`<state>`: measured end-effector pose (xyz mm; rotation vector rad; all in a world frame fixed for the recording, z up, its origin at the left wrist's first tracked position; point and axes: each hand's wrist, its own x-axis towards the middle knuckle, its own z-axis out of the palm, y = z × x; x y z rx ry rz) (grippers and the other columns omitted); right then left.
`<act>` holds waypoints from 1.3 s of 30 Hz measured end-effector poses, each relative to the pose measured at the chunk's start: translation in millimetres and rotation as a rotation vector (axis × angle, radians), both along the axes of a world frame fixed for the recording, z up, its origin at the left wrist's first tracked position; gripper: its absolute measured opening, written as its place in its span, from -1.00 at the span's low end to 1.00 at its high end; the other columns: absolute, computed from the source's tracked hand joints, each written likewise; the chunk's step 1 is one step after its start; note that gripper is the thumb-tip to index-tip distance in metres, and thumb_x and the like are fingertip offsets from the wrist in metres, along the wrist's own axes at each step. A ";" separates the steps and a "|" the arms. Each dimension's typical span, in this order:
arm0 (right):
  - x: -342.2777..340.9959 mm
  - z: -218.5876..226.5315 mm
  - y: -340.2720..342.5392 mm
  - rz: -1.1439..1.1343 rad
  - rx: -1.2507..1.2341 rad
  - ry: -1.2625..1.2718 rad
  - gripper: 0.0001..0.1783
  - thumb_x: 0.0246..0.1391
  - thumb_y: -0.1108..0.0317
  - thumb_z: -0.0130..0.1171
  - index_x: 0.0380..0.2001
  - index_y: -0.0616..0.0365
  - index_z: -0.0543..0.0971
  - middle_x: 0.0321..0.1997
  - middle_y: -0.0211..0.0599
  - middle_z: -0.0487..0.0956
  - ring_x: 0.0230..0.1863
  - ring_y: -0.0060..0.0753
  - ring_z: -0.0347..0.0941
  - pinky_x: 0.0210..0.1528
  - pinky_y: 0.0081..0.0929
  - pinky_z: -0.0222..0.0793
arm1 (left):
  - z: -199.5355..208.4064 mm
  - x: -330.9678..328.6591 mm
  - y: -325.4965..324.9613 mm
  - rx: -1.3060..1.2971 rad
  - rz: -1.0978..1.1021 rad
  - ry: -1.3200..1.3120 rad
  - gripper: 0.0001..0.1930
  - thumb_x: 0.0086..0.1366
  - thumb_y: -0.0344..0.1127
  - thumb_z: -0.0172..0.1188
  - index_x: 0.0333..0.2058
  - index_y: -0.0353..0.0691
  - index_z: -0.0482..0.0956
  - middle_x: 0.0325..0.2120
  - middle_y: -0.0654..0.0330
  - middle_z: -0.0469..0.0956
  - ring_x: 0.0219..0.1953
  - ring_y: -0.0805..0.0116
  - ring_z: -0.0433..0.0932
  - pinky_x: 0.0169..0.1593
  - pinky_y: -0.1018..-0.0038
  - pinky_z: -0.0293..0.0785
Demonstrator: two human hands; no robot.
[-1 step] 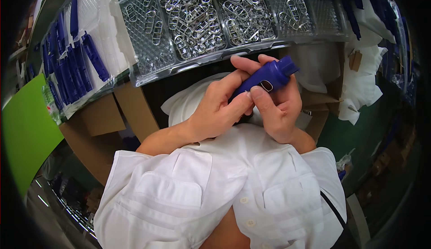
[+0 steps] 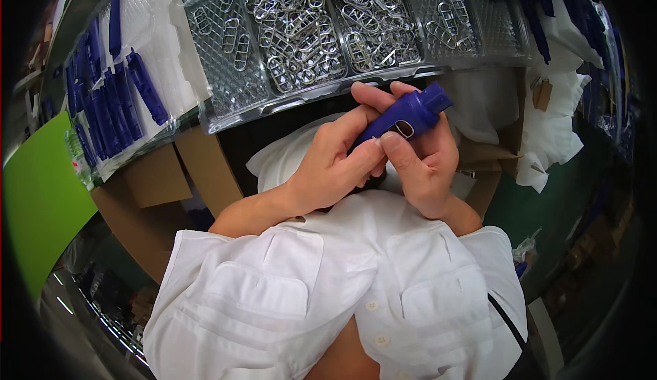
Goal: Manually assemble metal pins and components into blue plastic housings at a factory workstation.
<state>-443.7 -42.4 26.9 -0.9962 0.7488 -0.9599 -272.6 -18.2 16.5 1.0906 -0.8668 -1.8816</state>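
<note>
A blue plastic handle-like housing [image 2: 415, 110] lies slantwise between my two hands, its narrower stepped end pointing up and to the right. On its upper face sits an oval opening with a bright metal rim [image 2: 404, 129]. My left hand [image 2: 335, 153] is closed around the lower left end, its thumb pressed near the opening. My right hand [image 2: 431, 168] cradles the housing from the right, with its thumb tip just below the rim. Both thumb tips nearly meet. The housing's lower end is hidden by my fingers.
Beyond my hands stands a clear plastic tray [image 2: 236, 109] with compartments of oval metal rings [image 2: 298, 31]. Several long blue plastic parts [image 2: 144, 89] lie at the left. Cardboard boxes [image 2: 205, 164] are below the tray, and white foam wrapping [image 2: 551, 120] hangs at the right.
The blue housing has shifted very slightly up and to the left in my hands. My grip looks the same.
</note>
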 end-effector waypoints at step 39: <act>26.6 67.1 -70.4 0.356 -0.787 0.689 -0.74 0.06 0.67 0.34 -0.17 0.27 0.57 -0.06 -0.08 0.64 -0.22 -0.11 0.66 -0.26 -0.40 0.58 | 26.3 75.9 2.2 -0.333 0.394 -0.118 -0.80 0.47 -0.43 0.08 -0.03 -0.39 0.55 -0.24 0.21 0.62 -0.34 0.58 0.57 -0.32 0.60 0.54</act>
